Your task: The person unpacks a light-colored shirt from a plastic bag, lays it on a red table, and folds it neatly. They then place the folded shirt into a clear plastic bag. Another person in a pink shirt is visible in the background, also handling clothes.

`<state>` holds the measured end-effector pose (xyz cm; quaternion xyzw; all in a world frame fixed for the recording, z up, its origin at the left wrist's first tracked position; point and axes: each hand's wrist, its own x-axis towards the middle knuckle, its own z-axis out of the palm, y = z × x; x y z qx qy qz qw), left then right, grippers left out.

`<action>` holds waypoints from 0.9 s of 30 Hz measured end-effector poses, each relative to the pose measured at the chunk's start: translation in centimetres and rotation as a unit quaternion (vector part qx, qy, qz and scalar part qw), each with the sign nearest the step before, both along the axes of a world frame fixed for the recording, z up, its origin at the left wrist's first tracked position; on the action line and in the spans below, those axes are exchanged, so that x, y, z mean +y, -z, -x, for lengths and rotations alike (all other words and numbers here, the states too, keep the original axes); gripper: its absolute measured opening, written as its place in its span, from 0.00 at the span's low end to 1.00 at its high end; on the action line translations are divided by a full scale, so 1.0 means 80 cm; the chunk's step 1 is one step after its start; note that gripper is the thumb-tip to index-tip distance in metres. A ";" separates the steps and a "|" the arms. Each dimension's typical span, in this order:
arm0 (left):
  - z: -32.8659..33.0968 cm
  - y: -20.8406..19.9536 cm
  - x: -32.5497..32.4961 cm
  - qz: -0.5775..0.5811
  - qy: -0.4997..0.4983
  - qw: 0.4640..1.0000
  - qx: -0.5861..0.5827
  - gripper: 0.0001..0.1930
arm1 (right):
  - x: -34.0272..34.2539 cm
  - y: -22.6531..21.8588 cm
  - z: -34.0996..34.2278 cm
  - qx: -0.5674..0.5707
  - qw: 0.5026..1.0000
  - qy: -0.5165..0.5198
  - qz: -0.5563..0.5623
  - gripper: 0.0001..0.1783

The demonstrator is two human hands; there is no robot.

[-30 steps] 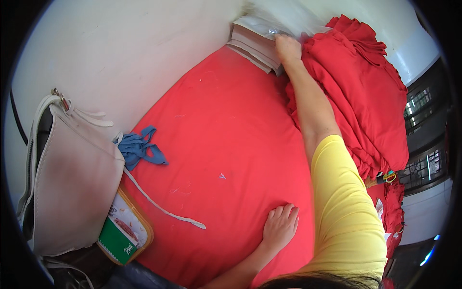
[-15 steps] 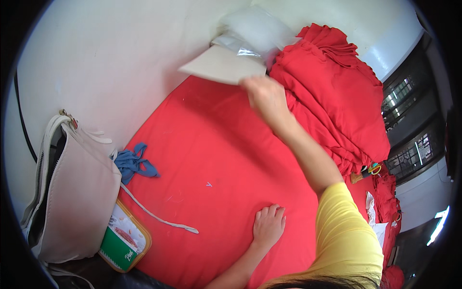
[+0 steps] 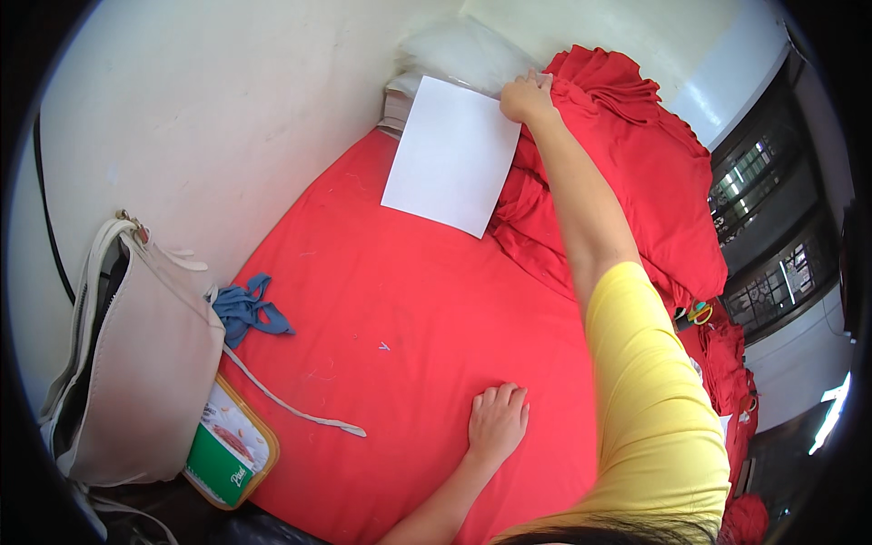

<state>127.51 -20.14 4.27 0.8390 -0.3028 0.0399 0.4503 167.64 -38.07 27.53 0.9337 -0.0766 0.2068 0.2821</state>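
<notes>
A blank white sheet of paper [image 3: 451, 154] slants over the far part of the red cloth [image 3: 400, 291], beside the heaped red fabric. My right hand [image 3: 525, 98] is closed at its upper right corner, arm stretched far forward; the fingertips are partly hidden against the fabric and plastic behind. My left hand [image 3: 498, 422] rests palm down on the red cloth near me, fingers extended and holding nothing.
Clear plastic [image 3: 463, 50] over a stack sits against the wall. A large red fabric pile [image 3: 627, 173] fills the far right. At left are a pale bag [image 3: 150, 363], a blue cloth [image 3: 245, 309], a strap [image 3: 300, 409] and a green-and-white pack [image 3: 227, 445].
My right hand has moved farther away and slightly right. The sheet has turned from a blurred, edge-on slant to show its white face. My left hand stays resting on the cloth.
</notes>
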 end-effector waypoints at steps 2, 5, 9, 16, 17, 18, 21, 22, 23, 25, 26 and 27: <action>-0.006 0.002 0.005 -0.006 -0.015 1.000 0.000 0.14 | 0.031 -0.014 -0.010 0.027 0.997 -0.002 -0.077 0.16; -0.003 0.005 0.006 -0.005 -0.017 1.000 0.002 0.14 | 0.031 -0.024 -0.005 -0.018 0.998 -0.032 -0.056 0.16; 0.003 0.009 0.001 0.012 -0.008 1.000 -0.015 0.13 | 0.005 -0.035 0.015 0.009 0.971 -0.126 -0.201 0.15; -0.017 0.003 0.009 0.365 -0.038 0.906 0.213 0.32 | 0.095 -0.017 0.250 0.162 0.905 -0.307 -0.246 0.11; -0.027 -0.001 0.014 0.527 -0.065 0.802 0.275 0.36 | 0.106 -0.003 0.295 0.275 0.900 -0.271 -0.203 0.09; -0.042 -0.007 0.030 0.645 -0.031 0.695 0.317 0.41 | 0.081 0.037 0.330 0.360 0.860 -0.263 -0.251 0.13; -0.060 -0.002 0.058 0.708 0.007 0.551 0.442 0.41 | 0.107 0.027 0.380 0.489 0.786 -0.256 -0.280 0.17; -0.062 0.013 0.056 0.682 -0.012 0.581 0.444 0.40 | 0.107 0.019 0.365 0.438 0.803 -0.292 -0.279 0.17; -0.059 0.021 0.052 0.651 -0.024 0.609 0.453 0.40 | 0.109 0.011 0.329 0.382 0.830 -0.268 -0.305 0.15; -0.052 0.012 0.046 0.710 0.026 0.509 0.487 0.40 | 0.067 0.030 0.220 0.244 0.854 -0.277 -0.367 0.11; -0.047 0.006 0.045 0.731 0.053 0.454 0.507 0.41 | 0.033 0.047 0.159 0.116 0.900 -0.287 -0.307 0.11; -0.051 0.003 0.051 0.746 0.093 0.428 0.501 0.41 | 0.021 0.055 0.106 0.024 0.937 -0.266 -0.225 0.12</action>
